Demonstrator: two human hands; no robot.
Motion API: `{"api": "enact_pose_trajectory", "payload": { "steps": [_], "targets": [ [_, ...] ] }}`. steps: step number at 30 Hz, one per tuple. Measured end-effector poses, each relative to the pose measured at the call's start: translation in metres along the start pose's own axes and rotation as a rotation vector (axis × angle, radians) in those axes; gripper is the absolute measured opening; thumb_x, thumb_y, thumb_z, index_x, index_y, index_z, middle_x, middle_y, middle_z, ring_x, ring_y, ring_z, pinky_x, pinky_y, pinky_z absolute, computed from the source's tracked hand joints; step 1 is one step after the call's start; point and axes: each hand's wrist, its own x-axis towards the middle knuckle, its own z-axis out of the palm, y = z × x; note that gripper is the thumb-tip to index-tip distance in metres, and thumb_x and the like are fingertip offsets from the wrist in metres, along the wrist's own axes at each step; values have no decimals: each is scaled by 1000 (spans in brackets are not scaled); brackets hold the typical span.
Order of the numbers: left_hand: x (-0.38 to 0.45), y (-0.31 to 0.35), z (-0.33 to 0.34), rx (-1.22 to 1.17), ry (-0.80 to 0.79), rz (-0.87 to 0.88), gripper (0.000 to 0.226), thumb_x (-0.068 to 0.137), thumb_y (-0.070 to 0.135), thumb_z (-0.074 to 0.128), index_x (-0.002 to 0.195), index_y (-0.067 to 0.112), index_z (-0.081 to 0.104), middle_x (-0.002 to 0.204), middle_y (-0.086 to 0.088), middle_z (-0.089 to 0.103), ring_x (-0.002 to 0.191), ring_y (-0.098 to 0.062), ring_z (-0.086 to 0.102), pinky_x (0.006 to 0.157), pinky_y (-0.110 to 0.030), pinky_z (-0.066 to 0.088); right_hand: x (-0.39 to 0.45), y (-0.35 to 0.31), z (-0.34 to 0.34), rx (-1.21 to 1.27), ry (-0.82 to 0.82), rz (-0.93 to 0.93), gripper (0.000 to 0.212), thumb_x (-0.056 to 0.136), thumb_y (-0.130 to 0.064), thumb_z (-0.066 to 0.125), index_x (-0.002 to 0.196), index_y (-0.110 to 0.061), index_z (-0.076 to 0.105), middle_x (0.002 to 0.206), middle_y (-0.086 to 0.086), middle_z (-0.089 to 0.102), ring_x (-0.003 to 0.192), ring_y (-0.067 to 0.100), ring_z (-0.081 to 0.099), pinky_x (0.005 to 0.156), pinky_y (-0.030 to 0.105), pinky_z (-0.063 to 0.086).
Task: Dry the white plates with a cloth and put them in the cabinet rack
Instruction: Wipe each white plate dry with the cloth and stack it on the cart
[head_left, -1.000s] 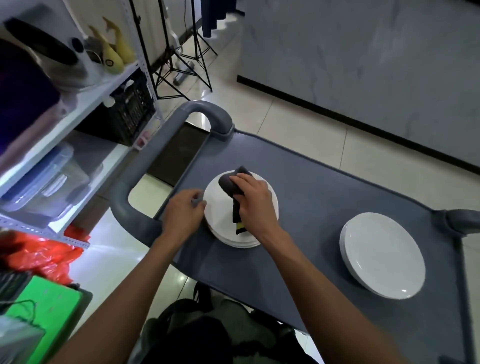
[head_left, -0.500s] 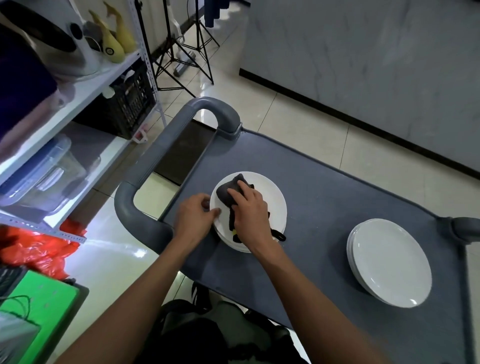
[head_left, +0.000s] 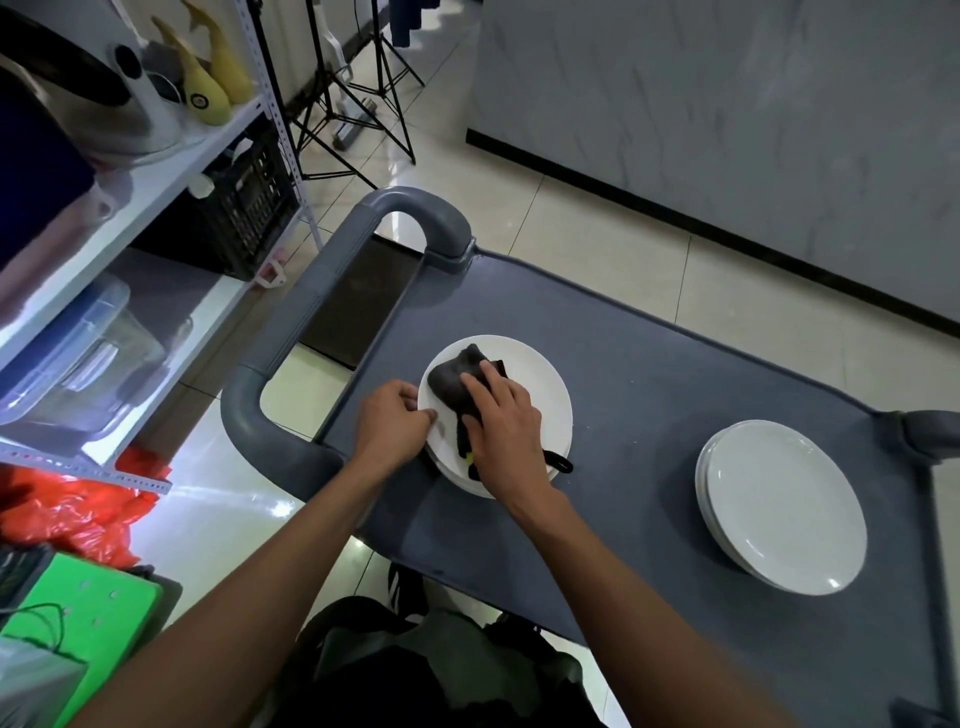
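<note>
A stack of white plates (head_left: 540, 384) sits on the grey cart top (head_left: 649, 415), near its handle end. My right hand (head_left: 501, 431) presses a dark cloth (head_left: 454, 382) flat onto the top plate. The plate's left rim is pinched by my left hand (head_left: 395, 423), thumb on top. A second stack of white plates (head_left: 782, 506) lies untouched at the cart's right end. No cabinet rack is in view.
The cart's curved grey handle (head_left: 311, 312) loops out to the left. A white metal shelf unit (head_left: 156, 197) stands at the left with a clear plastic bin (head_left: 78, 353), a black crate (head_left: 244, 208) and a rice cooker. Tripod legs (head_left: 363, 104) stand behind on the tiled floor. A marble-clad wall runs along the back.
My right hand has slid the cloth across the top plate, spreading it flatter toward the plate's near edge. My left hand stays on the rim. The camera has shifted slightly.
</note>
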Motion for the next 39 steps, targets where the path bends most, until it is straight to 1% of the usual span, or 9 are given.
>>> {"api": "enact_pose_trajectory", "payload": {
  "steps": [3, 5, 7, 10, 13, 17, 21, 25, 39],
  "targets": [
    [1, 7, -5, -66, -25, 7, 17, 78, 16, 77, 84, 24, 64, 84, 6, 71, 81, -16, 69, 71, -33, 57, 2, 2, -2, 40, 51, 0, 47, 99, -17, 55, 145, -22, 48, 160, 1, 31, 134, 29, 36, 101, 46, 40],
    [-1, 13, -6, -137, -47, 4, 16, 80, 11, 72, 88, 21, 62, 89, 0, 72, 84, -21, 70, 73, -41, 59, 2, 2, -3, 77, 87, 2, 46, 100, -17, 55, 145, -22, 49, 159, 1, 34, 133, 29, 38, 101, 46, 41],
    [-4, 19, -6, -233, -94, -27, 17, 85, 6, 64, 95, 17, 56, 98, -9, 71, 89, -26, 69, 73, -47, 61, 2, 1, -2, 114, 118, 0, 45, 100, -16, 55, 144, -21, 51, 158, 1, 37, 132, 29, 39, 101, 46, 41],
    [-11, 30, -9, -414, -201, -125, 21, 93, 1, 54, 112, 10, 50, 108, -15, 65, 92, -29, 68, 60, -42, 61, 2, 0, -3, 166, 148, -8, 43, 100, -13, 54, 142, -20, 53, 155, 2, 41, 130, 30, 41, 102, 48, 41],
    [-16, 35, -15, -518, -290, -147, 30, 96, -3, 49, 124, 8, 53, 115, -16, 65, 98, -35, 68, 72, -52, 61, 1, -1, -3, 187, 195, -15, 42, 98, -10, 55, 139, -18, 57, 151, 3, 47, 125, 32, 46, 99, 49, 42],
    [-19, 34, -18, -505, -375, -98, 38, 95, -9, 45, 122, 12, 62, 115, -19, 69, 103, -40, 67, 86, -65, 54, -3, -4, 0, 177, 202, -15, 42, 97, -8, 55, 137, -19, 59, 148, -1, 50, 124, 31, 47, 96, 50, 42],
    [-22, 37, -18, -541, -362, -40, 45, 91, -12, 46, 105, 23, 70, 105, -14, 73, 92, -32, 71, 80, -56, 58, -3, -3, 1, 162, 234, -9, 41, 98, -9, 53, 137, -22, 59, 148, -3, 51, 124, 31, 47, 93, 49, 41],
    [-24, 42, -18, -576, -402, 8, 46, 88, -14, 48, 114, 18, 70, 104, -13, 74, 88, -28, 71, 70, -42, 59, -5, -2, -5, 102, 298, -13, 44, 95, -13, 51, 136, -25, 59, 147, -7, 51, 123, 31, 47, 86, 45, 39],
    [-34, 93, -6, -602, -536, 186, 47, 87, -14, 51, 120, 14, 68, 104, -13, 75, 90, -36, 73, 71, -54, 61, 6, 1, -74, -5, 534, -66, 44, 95, -16, 54, 138, -26, 57, 149, -3, 49, 124, 31, 46, 84, 46, 43]
  ]
}}
